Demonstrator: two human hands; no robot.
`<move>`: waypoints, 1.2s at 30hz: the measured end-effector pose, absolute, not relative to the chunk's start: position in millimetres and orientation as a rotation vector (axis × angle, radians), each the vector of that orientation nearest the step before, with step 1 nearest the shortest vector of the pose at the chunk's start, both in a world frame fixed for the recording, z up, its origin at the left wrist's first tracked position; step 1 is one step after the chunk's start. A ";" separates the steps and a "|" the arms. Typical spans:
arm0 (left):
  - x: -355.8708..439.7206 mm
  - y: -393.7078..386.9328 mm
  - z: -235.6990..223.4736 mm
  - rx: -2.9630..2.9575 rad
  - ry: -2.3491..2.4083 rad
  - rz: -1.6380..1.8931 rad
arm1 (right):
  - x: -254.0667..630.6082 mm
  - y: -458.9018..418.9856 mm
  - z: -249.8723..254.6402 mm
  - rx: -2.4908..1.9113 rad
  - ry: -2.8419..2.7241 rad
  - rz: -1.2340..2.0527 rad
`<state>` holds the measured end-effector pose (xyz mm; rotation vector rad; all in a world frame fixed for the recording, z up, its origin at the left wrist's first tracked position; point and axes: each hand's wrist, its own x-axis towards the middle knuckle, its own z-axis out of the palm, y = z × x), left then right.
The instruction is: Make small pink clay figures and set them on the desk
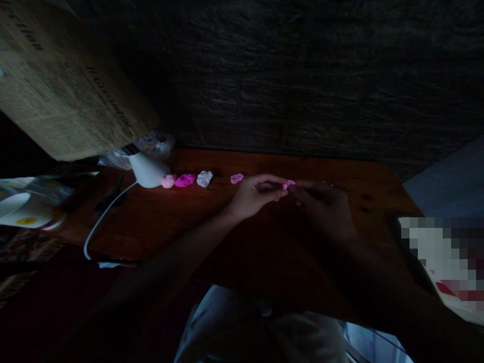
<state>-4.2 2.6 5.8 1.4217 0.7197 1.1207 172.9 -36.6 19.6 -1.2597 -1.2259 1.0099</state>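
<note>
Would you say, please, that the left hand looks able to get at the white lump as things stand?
Probably yes: the white lump lies uncovered on the table, with only a pink lump between it and the left hand, though that hand would first have to release the pink piece.

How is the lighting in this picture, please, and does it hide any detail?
Head view: dim overall, the wall near black; head view: right hand more shadowed than left hand, the held pink piece hard to make out in detail.
</note>
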 end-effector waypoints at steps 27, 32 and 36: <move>-2.2 1.8 4.7 1.397 0.766 1.168 | 167.4 -39.0 19.9 -1.230 -1.237 1.009; -1.5 2.7 1.8 1.396 0.763 1.168 | 166.7 -39.2 19.6 -1.266 -1.203 1.038; -1.1 2.9 0.9 1.377 0.767 1.169 | 164.5 -41.3 21.8 -1.270 -1.223 1.040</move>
